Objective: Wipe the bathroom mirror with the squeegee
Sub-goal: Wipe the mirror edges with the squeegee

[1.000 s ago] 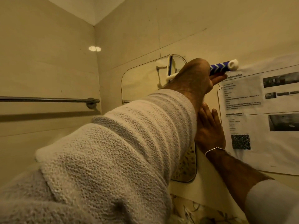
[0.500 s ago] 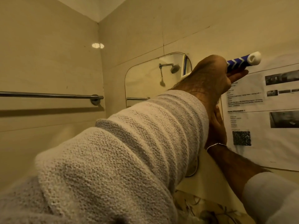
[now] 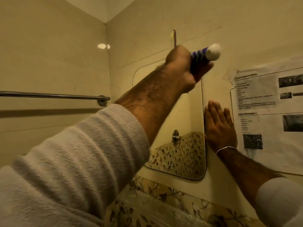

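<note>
Left hand (image 3: pixel 182 68) grips the squeegee (image 3: pixel 260 52) at the mirror (image 3: pixel 193 128) top edge; right hand (image 3: pixel 219 130) lies flat beside its right edge.

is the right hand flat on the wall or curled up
Flat. The right hand lies with straight fingers spread against the wall, beside the mirror edge, holding nothing.

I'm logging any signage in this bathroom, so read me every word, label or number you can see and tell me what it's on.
Upper heading on the paper sheet taped to the wall: blurred; the second word may be "Information", not certain.
Lower heading: too blurred to read.
Body lines on the sheet: too small and blurred.
Square code patch on the sheet: a pattern, no letters.
Squeegee handle: blue and white stripes, no text visible.
</note>
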`<act>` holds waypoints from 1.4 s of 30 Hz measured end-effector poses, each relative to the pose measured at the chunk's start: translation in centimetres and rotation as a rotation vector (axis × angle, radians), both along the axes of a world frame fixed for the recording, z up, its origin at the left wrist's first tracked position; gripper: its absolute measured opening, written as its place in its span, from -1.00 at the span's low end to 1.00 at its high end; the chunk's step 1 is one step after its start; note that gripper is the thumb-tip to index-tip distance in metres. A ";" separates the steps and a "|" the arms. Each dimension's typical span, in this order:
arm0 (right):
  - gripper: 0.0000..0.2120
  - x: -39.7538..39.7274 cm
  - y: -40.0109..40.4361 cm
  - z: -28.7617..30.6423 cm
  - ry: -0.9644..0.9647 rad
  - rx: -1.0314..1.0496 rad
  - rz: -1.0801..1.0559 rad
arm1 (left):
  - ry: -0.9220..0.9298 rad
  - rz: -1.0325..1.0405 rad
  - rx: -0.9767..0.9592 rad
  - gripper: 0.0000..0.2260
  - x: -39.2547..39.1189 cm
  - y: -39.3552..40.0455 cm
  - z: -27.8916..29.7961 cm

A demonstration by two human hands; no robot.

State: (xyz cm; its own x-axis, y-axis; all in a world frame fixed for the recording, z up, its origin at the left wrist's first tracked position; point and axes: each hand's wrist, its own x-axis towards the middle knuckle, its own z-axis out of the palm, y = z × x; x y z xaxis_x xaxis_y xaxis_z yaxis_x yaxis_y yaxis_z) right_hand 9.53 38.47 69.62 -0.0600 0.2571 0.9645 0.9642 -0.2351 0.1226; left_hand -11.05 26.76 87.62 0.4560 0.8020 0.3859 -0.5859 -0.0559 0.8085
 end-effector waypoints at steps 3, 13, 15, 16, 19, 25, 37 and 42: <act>-0.20 -0.1 0.2 -0.1 -0.006 -0.014 -0.004 | 0.026 0.229 -0.031 -0.80 -2.6 3.1 -0.3; -0.35 0.2 0.8 -0.5 -0.073 0.108 -0.005 | 0.265 0.579 -0.166 -0.76 -6.9 15.0 -4.1; -0.27 0.4 0.9 -0.5 -0.078 0.111 -0.017 | 0.294 0.584 -0.203 -0.80 -6.3 16.9 -5.1; -0.22 0.4 1.0 -0.4 -0.080 0.111 -0.027 | 0.301 0.586 -0.219 -0.80 -6.0 17.7 -5.6; -0.13 0.5 0.9 -0.2 -0.078 0.091 -0.035 | 0.306 0.580 -0.244 -0.78 -4.9 19.0 -6.5; -0.18 0.5 1.2 -0.3 -0.072 0.092 -0.043 | 0.293 0.527 -0.250 -0.78 -3.5 19.6 -6.9; -0.28 0.3 1.0 -0.5 -0.059 0.080 -0.025 | 0.231 0.363 -0.235 -0.79 0.7 15.7 -6.9; -0.33 0.4 1.1 -0.4 -0.056 0.108 -0.010 | 0.234 0.281 -0.211 -0.67 3.1 12.0 -7.6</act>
